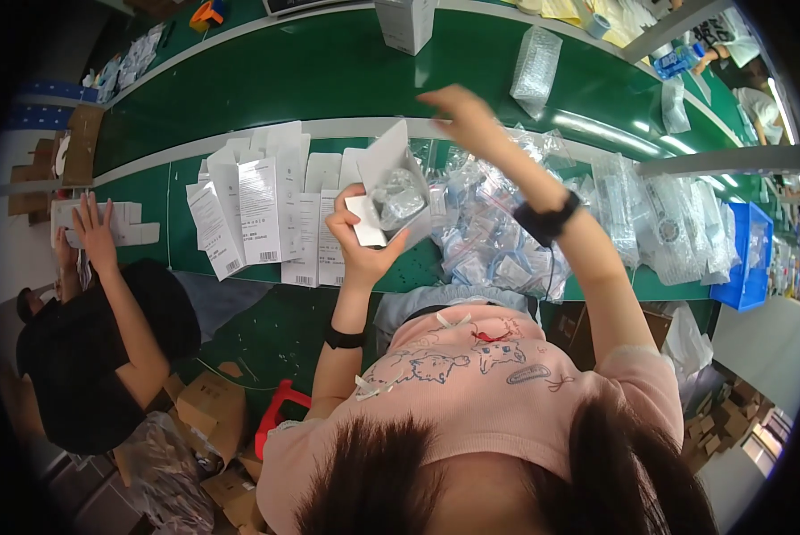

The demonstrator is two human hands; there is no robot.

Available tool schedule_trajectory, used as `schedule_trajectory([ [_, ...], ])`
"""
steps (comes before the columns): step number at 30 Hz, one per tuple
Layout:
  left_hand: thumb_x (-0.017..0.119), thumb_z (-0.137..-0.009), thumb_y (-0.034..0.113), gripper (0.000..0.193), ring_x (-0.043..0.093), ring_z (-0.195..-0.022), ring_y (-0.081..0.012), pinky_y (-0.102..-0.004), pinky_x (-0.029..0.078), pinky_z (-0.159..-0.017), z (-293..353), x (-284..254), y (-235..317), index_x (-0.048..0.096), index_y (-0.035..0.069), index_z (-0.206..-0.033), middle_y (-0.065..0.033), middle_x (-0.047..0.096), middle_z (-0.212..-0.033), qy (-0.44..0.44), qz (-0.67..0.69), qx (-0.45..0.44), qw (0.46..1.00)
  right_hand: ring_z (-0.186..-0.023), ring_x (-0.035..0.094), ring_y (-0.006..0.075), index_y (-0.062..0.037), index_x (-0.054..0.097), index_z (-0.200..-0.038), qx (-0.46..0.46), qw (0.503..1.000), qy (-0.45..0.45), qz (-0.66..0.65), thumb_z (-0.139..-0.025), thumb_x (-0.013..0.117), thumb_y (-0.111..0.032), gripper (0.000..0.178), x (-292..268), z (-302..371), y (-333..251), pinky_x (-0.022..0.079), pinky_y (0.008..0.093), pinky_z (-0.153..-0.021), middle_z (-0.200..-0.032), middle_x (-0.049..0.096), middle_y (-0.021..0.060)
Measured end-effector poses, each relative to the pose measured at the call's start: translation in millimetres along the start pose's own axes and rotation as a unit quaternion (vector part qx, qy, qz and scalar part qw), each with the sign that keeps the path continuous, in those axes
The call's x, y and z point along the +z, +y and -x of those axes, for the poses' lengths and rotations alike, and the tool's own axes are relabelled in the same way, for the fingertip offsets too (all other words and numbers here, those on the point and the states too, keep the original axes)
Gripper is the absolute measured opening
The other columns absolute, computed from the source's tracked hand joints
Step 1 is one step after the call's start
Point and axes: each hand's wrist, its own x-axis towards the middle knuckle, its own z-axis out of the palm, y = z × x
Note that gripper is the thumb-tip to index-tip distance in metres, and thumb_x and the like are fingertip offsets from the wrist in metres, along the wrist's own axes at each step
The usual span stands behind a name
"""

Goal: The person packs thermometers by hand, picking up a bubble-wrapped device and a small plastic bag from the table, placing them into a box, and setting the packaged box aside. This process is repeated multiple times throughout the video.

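Observation:
My left hand point(357, 242) grips a small white carton point(384, 178) whose top flap stands open. A clear plastic bag with a grey part point(398, 198) sits in the carton's mouth. My right hand point(461, 114) is raised above and to the right of the carton, with loosely bent fingers and nothing visible in it. It hovers over a heap of clear bagged parts point(498, 236) on the green table point(329, 71). Both wrists wear black bands.
Flat white cartons with label stickers point(262, 209) lie in a row left of my left hand. A co-worker in black point(106, 330) at far left handles white boxes point(119, 234). A blue bin point(750, 259) stands at right. A white box point(406, 22), a bubble-wrap bag point(536, 67) and floor cardboard point(208, 401) are also in view.

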Motion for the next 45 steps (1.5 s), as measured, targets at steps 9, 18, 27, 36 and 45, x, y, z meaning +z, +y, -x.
schedule_trajectory([
  [9,0.074,-0.058,0.003,0.064,0.043,-0.101,-0.0303,-0.0392,0.035,-0.087,-13.9,2.2,1.2,0.02,0.011,-0.092,-0.0227,0.036,-0.111,0.072,-0.03,0.016,0.997,-0.086,0.054,0.0352,-0.0066,0.055,-0.097,0.014,0.993,-0.114,0.018,-0.06,0.067,-0.009,0.04,90.8,5.1,40.9,0.046,0.039,-0.075,-0.099,0.055,0.0119],
  [18,0.069,-0.062,0.004,0.046,0.049,-0.094,-0.0242,-0.0332,0.041,-0.078,-46.9,-4.4,-2.0,0.043,0.002,-0.099,-0.0195,0.04,-0.112,0.019,-0.201,-0.005,0.979,-0.081,0.054,0.0162,-0.006,0.051,-0.103,0.103,0.886,0.247,-0.379,-0.071,0.066,0.003,0.037,-27.7,32.4,-22.4,0.049,0.0265,-0.065,-0.098,0.05,0.0065],
  [27,0.069,-0.063,0.002,0.015,0.05,-0.057,-0.0122,-0.0226,0.039,-0.051,-58.6,-5.9,-0.7,0.058,-0.005,-0.072,-0.0094,0.061,-0.08,0.096,-0.104,-0.22,0.965,-0.086,0.054,0.0247,-0.0062,0.061,-0.083,-0.219,0.973,0.045,-0.066,-0.065,0.069,-0.007,0.02,-8.8,23.1,-77.1,0.044,0.0297,-0.072,-0.087,0.053,0.0101],
  [36,0.063,-0.071,-0.003,0.011,0.053,-0.074,-0.0109,-0.0209,0.041,-0.065,-47.1,-16.2,-11.9,0.057,-0.006,-0.079,-0.0117,0.06,-0.091,0.138,0.059,-0.278,0.949,-0.119,0.034,0.0291,-0.0059,0.047,-0.116,-0.213,0.97,-0.112,-0.021,-0.059,0.076,-0.027,0.068,18.4,26.3,-58.6,0.021,0.0349,-0.103,-0.122,0.039,0.0155],
  [45,0.064,-0.071,0.011,0.064,0.025,-0.126,-0.0352,-0.0503,0.021,-0.099,-22.1,-29.8,-7.4,0.033,-0.002,-0.125,-0.0209,0.028,-0.134,-0.074,-0.406,-0.072,0.908,-0.123,0.029,0.0236,-0.0045,0.006,-0.137,0.139,0.916,0.157,-0.342,-0.051,0.081,-0.016,0.115,-34.7,23.9,10.6,0.028,0.0352,-0.1,-0.136,0.023,0.0109],
])
